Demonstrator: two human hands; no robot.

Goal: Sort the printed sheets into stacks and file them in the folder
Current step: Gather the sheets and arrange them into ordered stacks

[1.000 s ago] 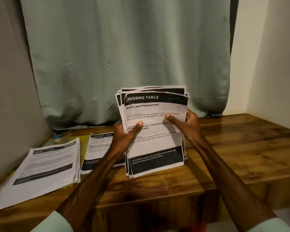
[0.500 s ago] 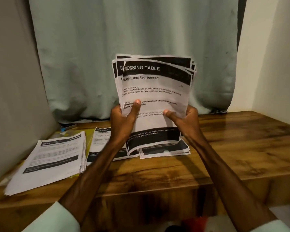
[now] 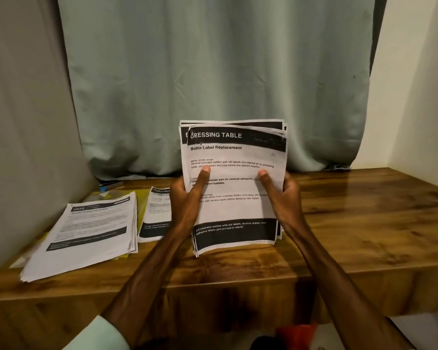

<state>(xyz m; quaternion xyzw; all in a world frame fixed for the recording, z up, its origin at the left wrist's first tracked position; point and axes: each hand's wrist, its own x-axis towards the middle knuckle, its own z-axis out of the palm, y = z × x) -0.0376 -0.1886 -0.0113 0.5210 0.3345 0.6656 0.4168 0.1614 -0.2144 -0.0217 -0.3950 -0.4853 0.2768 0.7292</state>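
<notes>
Sheaf of printed sheets (image 3: 235,210) upright on table (image 3: 364,223), 12 o'clock.
Left hand (image 3: 187,205) and right hand (image 3: 283,203) grip it at 9 and 3 o'clock; light, floppy, slippery: we judge mid-edges safest.

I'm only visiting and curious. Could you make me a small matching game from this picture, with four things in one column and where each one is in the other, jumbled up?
Things
1. Dressing Table bundle
2. thick stack
3. thin stack
4. blue object

Places
A. at the back, by the curtain
B. flat at the left end of the table
C. upright, gripped between the left hand and the right hand
D. flat, partly hidden behind the left hand

Pairs: 1-C, 2-B, 3-D, 4-A
</notes>
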